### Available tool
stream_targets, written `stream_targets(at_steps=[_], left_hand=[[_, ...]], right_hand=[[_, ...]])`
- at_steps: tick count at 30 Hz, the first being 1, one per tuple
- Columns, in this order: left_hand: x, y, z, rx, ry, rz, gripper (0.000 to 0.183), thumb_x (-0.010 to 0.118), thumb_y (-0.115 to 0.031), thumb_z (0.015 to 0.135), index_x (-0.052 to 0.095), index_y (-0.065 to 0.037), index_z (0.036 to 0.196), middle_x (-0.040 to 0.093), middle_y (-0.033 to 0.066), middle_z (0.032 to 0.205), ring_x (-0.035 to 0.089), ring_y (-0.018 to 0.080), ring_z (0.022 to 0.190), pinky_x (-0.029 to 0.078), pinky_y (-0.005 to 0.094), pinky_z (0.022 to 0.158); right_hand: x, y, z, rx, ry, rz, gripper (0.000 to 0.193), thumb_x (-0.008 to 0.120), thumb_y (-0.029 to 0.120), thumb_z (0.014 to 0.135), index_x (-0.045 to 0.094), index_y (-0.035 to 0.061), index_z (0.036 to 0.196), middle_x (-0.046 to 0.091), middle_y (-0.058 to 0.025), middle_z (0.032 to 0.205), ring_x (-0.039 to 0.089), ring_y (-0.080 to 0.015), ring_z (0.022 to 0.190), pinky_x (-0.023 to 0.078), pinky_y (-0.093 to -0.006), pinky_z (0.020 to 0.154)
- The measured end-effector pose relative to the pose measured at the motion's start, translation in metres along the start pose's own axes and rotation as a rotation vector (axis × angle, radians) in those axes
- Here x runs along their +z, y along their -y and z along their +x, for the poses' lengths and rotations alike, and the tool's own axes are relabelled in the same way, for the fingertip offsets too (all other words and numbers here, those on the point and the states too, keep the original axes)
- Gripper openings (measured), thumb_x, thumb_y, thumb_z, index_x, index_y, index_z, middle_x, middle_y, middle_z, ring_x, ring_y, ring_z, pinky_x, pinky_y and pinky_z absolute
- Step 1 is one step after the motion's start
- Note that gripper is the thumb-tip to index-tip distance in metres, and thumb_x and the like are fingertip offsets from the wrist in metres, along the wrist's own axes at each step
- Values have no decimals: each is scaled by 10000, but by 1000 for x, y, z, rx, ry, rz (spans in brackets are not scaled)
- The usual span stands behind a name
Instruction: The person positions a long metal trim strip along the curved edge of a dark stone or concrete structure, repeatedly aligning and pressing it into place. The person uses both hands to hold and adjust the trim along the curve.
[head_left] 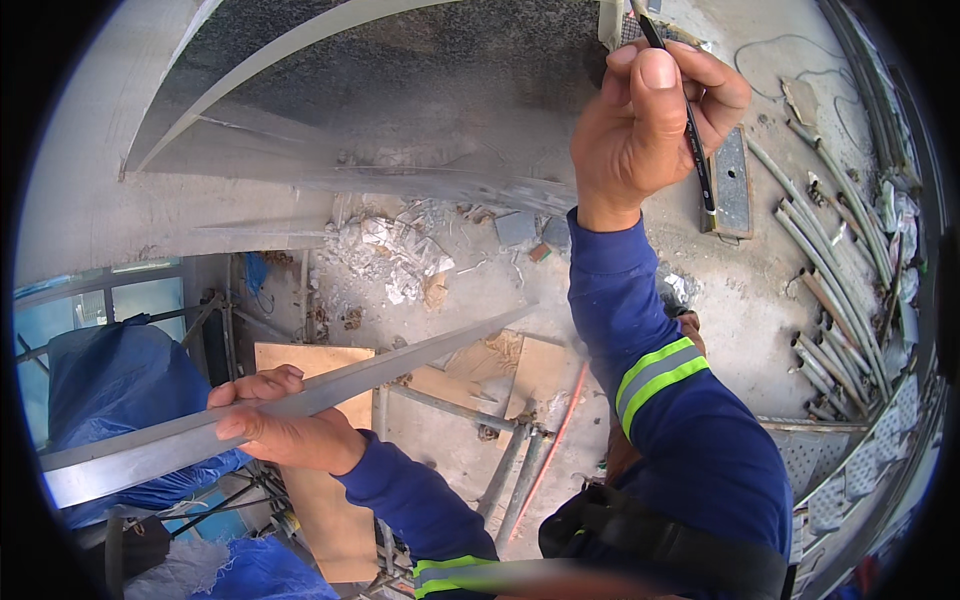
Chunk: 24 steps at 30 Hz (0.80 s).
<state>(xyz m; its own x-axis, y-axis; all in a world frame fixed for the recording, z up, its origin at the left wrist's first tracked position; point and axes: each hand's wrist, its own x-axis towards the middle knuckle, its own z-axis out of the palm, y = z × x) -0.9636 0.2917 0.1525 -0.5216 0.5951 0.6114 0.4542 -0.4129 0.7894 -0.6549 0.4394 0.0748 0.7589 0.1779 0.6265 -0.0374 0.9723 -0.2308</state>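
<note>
My left hand (290, 425) is closed around a long silver metal straightedge bar (430, 356), which runs from the lower left up toward the middle. The fingers lie over its far edge and the thumb along its near face. Up at the top right, my right hand (655, 130) pinches a black pencil (701, 172) between thumb and fingers, its rear end slanting down past the palm. The pencil's upper end comes near a pale edge at the top of the view. Beside that hand is a dark, speckled panel (470, 60) with a pale curved border.
Well below lies a concrete floor with crumpled white debris (400, 250) and plywood boards (330, 520). Scaffold tubes (515, 470) stand below me. Loose metal pipes (815, 250) are stacked at the right. Blue sheeting (120, 385) hangs at the left.
</note>
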Motion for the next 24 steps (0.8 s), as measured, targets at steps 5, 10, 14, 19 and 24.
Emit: stream_targets(at_steps=[5, 10, 14, 19, 24], left_hand=[[-16, 11, 7, -42, -74, -59, 724, 662, -750, 920, 548, -67, 1128, 460, -8, 685, 497, 116, 599, 431, 279, 582], [-30, 17, 10, -57, -65, -72, 740, 680, -751, 900, 547, -76, 1174, 431, -19, 706, 495, 108, 628, 450, 272, 603], [-37, 16, 9, -69, -33, -61, 728, 653, -774, 901, 538, -98, 1145, 442, -21, 734, 501, 105, 641, 468, 279, 626], [-45, 17, 6, -78, -31, -31, 755, 594, -810, 910, 536, -101, 1161, 450, -18, 765, 495, 115, 675, 477, 301, 700], [-50, 18, 6, -70, -8, -60, 743, 585, -795, 926, 537, -97, 1176, 447, -17, 774, 490, 118, 686, 472, 298, 697]], right_hand=[[-4, -14, 5, -199, 47, -29, 233, 710, 82, 996, 561, 86, 1175, 749, -122, 888, 733, -154, 764, 559, -214, 617], [-6, -13, 6, -235, 125, -106, 230, 711, 88, 999, 551, 80, 1164, 745, -138, 863, 654, -132, 668, 500, -206, 601], [-4, -16, 8, -280, 117, -150, 246, 732, 98, 991, 554, 86, 1162, 739, -128, 852, 637, -130, 646, 489, -206, 593], [-6, -18, 13, -318, 182, -139, 260, 766, 122, 978, 568, 104, 1145, 736, -112, 852, 639, -123, 647, 497, -209, 594], [-5, -19, 14, -329, 183, -158, 258, 783, 134, 972, 579, 108, 1128, 740, -114, 859, 649, -114, 653, 507, -204, 591]])
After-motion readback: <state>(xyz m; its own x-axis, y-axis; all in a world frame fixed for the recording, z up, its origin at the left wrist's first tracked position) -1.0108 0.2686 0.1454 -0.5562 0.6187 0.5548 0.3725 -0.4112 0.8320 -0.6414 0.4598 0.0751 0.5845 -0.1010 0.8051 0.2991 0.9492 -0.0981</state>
